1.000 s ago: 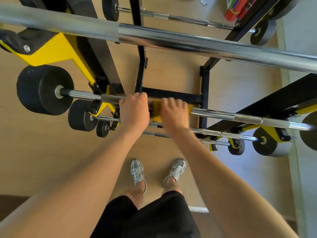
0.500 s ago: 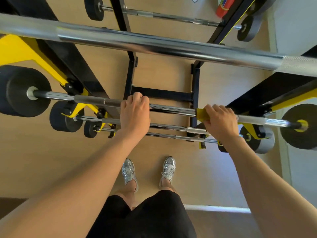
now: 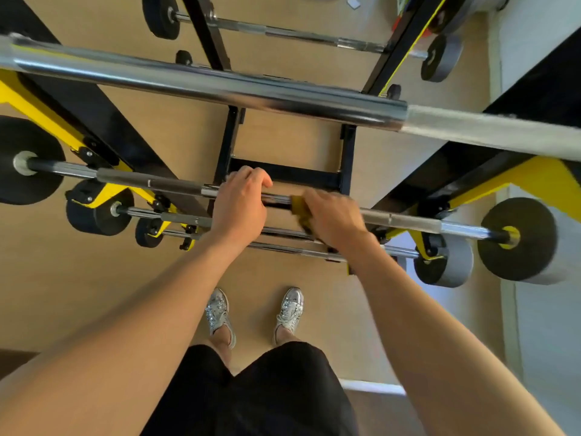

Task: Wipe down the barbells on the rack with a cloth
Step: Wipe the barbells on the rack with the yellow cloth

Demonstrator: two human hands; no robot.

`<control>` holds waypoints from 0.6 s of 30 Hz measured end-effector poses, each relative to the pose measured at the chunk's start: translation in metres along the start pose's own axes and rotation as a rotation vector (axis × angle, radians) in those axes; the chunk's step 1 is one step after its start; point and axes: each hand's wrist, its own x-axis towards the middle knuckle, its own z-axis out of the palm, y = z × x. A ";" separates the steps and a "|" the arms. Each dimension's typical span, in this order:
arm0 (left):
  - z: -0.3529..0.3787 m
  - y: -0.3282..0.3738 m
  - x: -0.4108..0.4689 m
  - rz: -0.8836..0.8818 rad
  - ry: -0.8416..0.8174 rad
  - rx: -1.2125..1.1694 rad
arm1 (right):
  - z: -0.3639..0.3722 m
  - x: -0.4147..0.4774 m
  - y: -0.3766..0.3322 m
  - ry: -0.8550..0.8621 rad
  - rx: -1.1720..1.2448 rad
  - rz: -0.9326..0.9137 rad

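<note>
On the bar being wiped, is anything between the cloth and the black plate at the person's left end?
Yes. The left hand grips the same barbell just left of the yellow cloth under the right hand, blocking a leftward wipe. Beyond it the shaft looks bare to the rack.

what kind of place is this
Most likely a gym's weight area: a black and yellow rack holds several barbells with round black weights, and the right hand holds a yellow cloth on one bar.
</note>
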 end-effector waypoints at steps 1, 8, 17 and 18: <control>0.005 0.009 0.000 0.019 -0.024 0.015 | -0.002 -0.018 0.026 0.029 -0.044 0.032; 0.031 0.085 -0.013 0.323 -0.346 0.101 | -0.014 -0.062 0.075 0.003 -0.086 0.116; 0.056 0.153 -0.003 0.396 -0.602 0.204 | -0.030 -0.140 0.158 0.138 0.089 0.106; 0.063 0.160 -0.003 0.382 -0.638 0.201 | -0.028 -0.148 0.168 0.143 0.087 0.091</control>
